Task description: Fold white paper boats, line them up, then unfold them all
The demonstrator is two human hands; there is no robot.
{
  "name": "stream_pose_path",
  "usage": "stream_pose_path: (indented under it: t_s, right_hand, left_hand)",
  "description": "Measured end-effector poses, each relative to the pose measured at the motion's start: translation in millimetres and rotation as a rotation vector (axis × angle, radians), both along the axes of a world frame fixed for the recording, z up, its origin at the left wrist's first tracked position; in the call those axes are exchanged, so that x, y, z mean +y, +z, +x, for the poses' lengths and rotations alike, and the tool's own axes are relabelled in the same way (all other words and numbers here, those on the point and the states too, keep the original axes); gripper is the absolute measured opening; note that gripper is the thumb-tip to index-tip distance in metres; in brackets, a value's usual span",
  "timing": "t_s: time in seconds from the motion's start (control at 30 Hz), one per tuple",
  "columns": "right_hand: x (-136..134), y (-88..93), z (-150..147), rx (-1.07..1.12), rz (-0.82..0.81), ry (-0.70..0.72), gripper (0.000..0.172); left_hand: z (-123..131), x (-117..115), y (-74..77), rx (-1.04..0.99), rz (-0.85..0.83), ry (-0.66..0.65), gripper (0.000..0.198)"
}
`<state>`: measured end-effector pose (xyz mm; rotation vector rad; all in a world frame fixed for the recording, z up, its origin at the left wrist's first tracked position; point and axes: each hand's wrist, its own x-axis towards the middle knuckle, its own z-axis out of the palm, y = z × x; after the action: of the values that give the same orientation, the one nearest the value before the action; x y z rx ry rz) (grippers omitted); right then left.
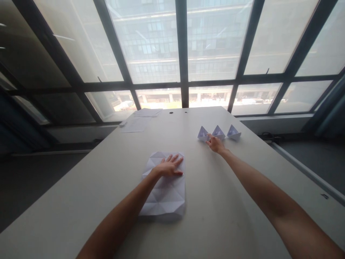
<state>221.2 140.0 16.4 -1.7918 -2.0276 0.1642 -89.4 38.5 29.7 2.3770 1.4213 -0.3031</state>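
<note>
A creased white sheet of paper (pixel 164 196) lies on the table in front of me, with raised folds and a lifted near edge. My left hand (pixel 169 166) rests flat on its upper part, fingers spread. Further off to the right, three folded paper boats stand in a row: a left boat (pixel 202 132), a middle boat (pixel 219 131) and a right boat (pixel 233 132). My right hand (pixel 215 143) reaches to the left boat, its index finger and thumb around that boat's right end. The hand partly covers the lower side of the middle boat.
Flat white sheets (pixel 134 124) lie at the table's far left corner, with a small white object (pixel 123 123) beside them. The white table (pixel 88 194) extends toward large dark-framed windows (pixel 183 54). Two cable holes (pixel 171 113) sit near its far edge.
</note>
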Motion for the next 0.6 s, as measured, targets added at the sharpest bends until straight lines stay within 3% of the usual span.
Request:
stream_pose_path:
  t_s: [0.1,0.2,0.33,0.47,0.6]
  right_hand:
    - [-3.5,4.3,-4.2,-0.034,0.011,0.034,0.026]
    - [-24.6,4.3,-14.3,-0.042,0.053,0.054,0.023]
    - [-74.6,-1.9,-33.7,-0.013,0.154,0.101,0.024]
    - [-129.6,-7.8,-48.8,0.134,0.262,0.275,0.028]
    - [-166.1,-8.8,-51.9,0.266,0.212,0.538,0.027]
  left_hand:
    - [-10.1,1.5,8.9,-0.020,-0.019,-0.004,0.098]
    - [-9.6,4.1,9.2,-0.121,0.055,0.027,0.103]
    - [16.7,6.4,-1.3,-0.543,0.326,0.207,0.084]
    - [49.1,-3.2,-10.0,-1.030,0.168,0.340,0.076]
    - [62.6,-19.8,-11.2,-1.196,0.128,0.378,0.063]
